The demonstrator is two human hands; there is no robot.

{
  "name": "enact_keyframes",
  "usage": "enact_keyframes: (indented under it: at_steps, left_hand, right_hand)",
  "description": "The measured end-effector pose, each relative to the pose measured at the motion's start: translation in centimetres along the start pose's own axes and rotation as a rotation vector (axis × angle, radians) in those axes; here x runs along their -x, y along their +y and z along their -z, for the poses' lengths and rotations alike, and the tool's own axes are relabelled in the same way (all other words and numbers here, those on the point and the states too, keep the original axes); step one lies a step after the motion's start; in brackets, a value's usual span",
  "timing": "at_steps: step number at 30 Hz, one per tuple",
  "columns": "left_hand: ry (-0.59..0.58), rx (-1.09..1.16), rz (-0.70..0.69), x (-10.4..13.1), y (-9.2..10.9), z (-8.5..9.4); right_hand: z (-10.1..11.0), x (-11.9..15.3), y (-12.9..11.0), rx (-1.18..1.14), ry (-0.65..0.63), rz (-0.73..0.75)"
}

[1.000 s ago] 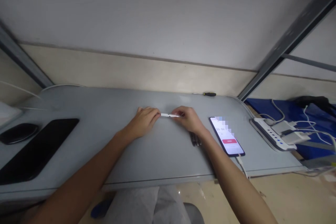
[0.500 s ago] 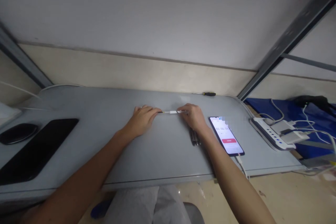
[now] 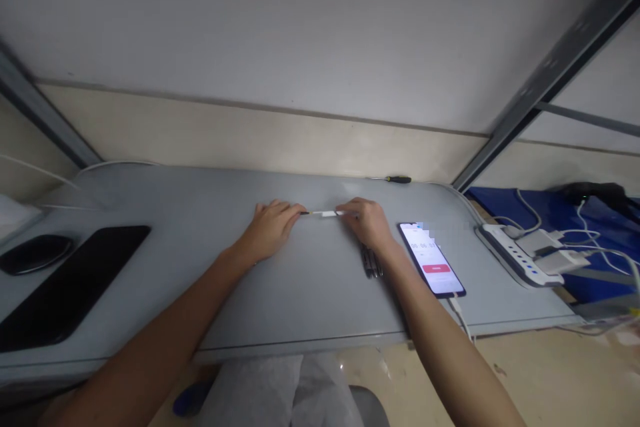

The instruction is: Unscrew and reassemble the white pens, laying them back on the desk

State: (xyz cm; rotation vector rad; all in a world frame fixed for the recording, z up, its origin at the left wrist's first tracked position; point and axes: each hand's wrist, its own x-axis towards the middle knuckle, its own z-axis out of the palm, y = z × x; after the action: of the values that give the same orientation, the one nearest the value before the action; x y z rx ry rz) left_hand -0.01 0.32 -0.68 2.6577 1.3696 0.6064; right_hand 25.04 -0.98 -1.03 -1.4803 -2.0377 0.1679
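Observation:
My left hand (image 3: 273, 228) is closed on a thin dark rod (image 3: 305, 213) with a pale, narrow right end. Just right of that end is a small white piece (image 3: 330, 213), its far end between the pinched fingers of my right hand (image 3: 367, 221). Whether rod and white piece touch is too small to tell. Both hands rest low over the middle of the grey table (image 3: 300, 300). Several dark slim tools (image 3: 370, 262) lie beside my right wrist, partly hidden by it.
A lit phone (image 3: 433, 260) with a cable lies right of my right forearm, near a white power strip (image 3: 517, 257). A screwdriver (image 3: 399, 179) lies at the back edge. On the left are a black mat-like slab (image 3: 75, 283) and a black mouse-shaped object (image 3: 36, 254).
The rod and white piece have shifted very slightly left between my fingers. Both hands stay nearly where they were, and the digits on the phone have changed.

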Motion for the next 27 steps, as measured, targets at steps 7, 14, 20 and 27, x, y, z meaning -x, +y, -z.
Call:
enact_keyframes:
  at_steps: [7, 14, 20, 27]
  left_hand:
    - [-0.012, 0.007, -0.007, 0.1, -0.1, 0.0]
    - [-0.001, -0.007, -0.014, 0.0, 0.0, 0.2]
    - [-0.002, -0.024, -0.006, 0.1, 0.1, 0.1]
    - [0.008, 0.004, -0.037, 0.1, 0.5, -0.2]
  right_hand:
    - [0.0, 0.0, 0.1, 0.003, -0.006, 0.031]
    - [0.1, 0.1, -0.1, -0.008, -0.012, 0.030]
    - [0.0, 0.1, -0.2, -0.022, -0.003, 0.066]
    - [-0.3, 0.3, -1.6, -0.035, -0.049, 0.107]
